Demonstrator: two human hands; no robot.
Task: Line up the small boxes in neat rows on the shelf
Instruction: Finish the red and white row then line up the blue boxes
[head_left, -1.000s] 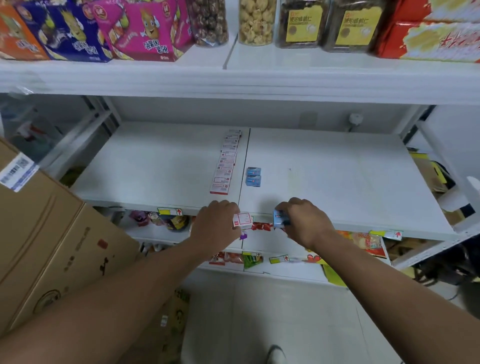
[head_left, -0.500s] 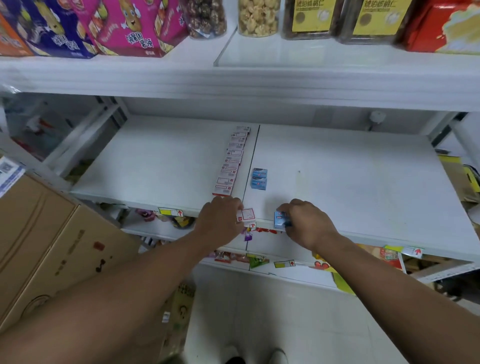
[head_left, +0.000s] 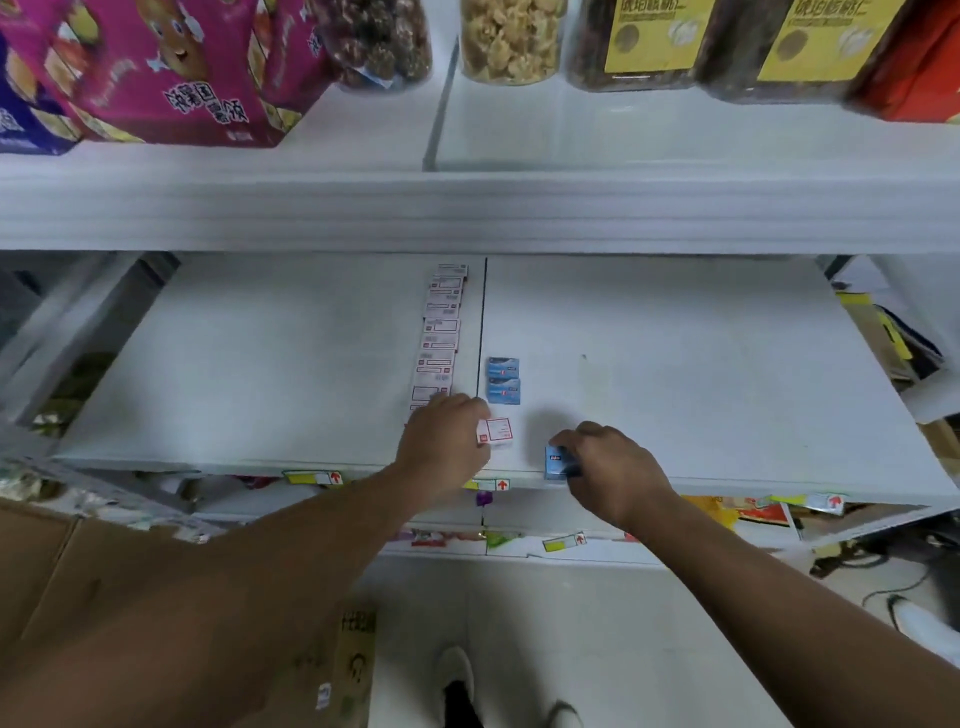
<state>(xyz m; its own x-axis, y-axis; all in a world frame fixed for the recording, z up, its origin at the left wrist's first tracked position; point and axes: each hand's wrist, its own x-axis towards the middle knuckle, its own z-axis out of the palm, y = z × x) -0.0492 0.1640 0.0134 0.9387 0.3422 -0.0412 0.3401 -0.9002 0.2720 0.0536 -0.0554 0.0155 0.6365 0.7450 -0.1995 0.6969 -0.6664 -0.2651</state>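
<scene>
- White metal is forming the shelf (head_left: 701, 364), and both forearms are being stretched out over its front edge from below.
- Pink card is making up the snack carton (head_left: 171, 73) being kept on the upper shelf; its Chinese lettering is too blurred to be read. Jars with yellow labels (head_left: 649, 36) are being kept to its right, their writing likewise unreadable.
- The row of white-and-red boxes (head_left: 440, 332) is being run from the front towards the back wall, just left of the shelf seam, each box's long axis being laid across the row.
- The left hand (head_left: 441, 447) is being held knuckles-up at the row's near end, its fingers being curled round a white-and-red box (head_left: 496, 431) whose printed face is being turned upward.
- The right hand (head_left: 613, 462) is being held near the front edge, a blue box (head_left: 556, 462) being pinched at its fingertips and stood on end.
- Two blue boxes (head_left: 503, 380) are being left touching, one behind the other, just right of the seam, their long axes being laid crosswise.
</scene>
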